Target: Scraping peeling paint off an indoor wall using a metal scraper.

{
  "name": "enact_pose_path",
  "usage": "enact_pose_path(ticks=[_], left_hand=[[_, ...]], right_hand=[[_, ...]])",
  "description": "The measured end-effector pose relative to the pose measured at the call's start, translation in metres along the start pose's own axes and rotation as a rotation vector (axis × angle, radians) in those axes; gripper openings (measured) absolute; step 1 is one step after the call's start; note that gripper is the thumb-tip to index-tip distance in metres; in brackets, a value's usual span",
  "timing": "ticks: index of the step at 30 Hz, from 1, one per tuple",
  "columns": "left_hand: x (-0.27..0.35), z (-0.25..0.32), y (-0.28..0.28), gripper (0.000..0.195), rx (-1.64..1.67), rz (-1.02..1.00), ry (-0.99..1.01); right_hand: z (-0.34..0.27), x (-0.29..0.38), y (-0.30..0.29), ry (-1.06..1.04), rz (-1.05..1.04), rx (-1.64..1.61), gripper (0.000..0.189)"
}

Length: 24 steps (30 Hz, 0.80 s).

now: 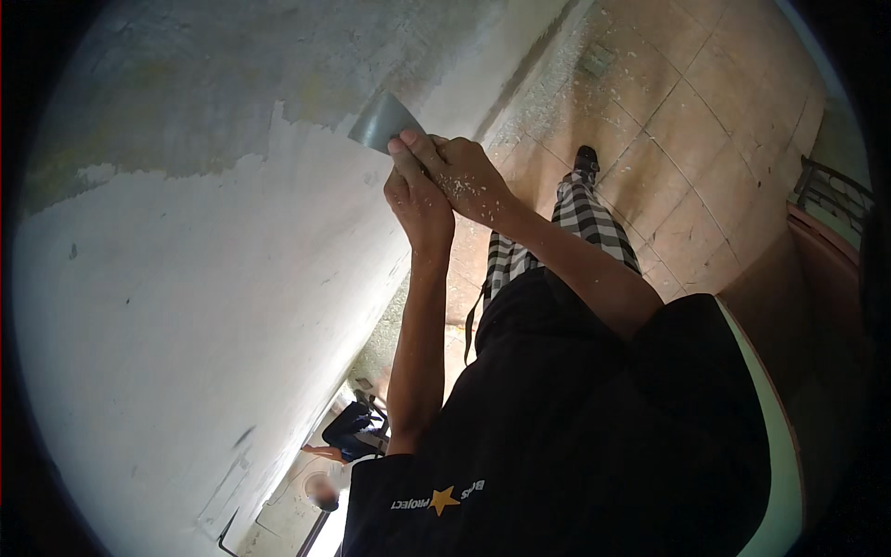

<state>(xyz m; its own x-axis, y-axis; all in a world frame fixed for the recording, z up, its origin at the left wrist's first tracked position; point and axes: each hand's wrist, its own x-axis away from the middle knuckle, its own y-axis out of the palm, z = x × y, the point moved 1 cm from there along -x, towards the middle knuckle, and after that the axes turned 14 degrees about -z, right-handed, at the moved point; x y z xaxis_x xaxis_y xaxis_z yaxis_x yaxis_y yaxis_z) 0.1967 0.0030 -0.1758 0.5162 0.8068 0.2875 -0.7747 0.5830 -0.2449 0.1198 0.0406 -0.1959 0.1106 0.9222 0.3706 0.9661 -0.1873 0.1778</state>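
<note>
Both of my hands are wrapped around one scraper (pixel 383 122) with a broad grey blade; its handle is hidden by the fingers. My left hand (pixel 421 205) grips from below, with fingers stretched toward the blade's base. Beside and partly over it, my right hand (pixel 477 177) is closed on the same tool, and pale flakes speckle its back. The blade lies at or very near the wall (pixel 209 278), where white paint meets a bare, mottled grey patch (pixel 209 90) with a ragged edge. Whether the blade touches the wall is hard to tell.
Paint flakes and dust litter the tiled floor (pixel 689 146) along the wall's foot. Another person (pixel 348 432) is near the wall at lower left. A metal lattice piece (pixel 832 188) stands at far right. A bent dark rod or bracket (pixel 226 532) shows by the wall at lower left.
</note>
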Motion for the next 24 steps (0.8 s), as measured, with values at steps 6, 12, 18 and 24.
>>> enact_pose_path(ticks=[6,12,18,24], left_hand=[[-0.003,-0.016,-0.009,0.061,0.027,-0.007,0.042],[-0.001,-0.036,-0.008,0.063,-0.188,0.055,-0.013],[-0.001,-0.03,-0.008,0.064,-0.204,0.059,-0.029],[-0.017,-0.045,-0.007,0.063,-0.258,0.078,-0.004]], right_hand=[[0.026,-0.023,0.01,-0.077,-0.04,-0.055,0.068],[0.05,-0.024,0.016,-0.089,-0.009,-0.092,0.071],[0.042,-0.022,0.013,-0.063,0.006,-0.066,0.071],[0.056,-0.039,0.013,-0.066,0.002,-0.081,0.069]])
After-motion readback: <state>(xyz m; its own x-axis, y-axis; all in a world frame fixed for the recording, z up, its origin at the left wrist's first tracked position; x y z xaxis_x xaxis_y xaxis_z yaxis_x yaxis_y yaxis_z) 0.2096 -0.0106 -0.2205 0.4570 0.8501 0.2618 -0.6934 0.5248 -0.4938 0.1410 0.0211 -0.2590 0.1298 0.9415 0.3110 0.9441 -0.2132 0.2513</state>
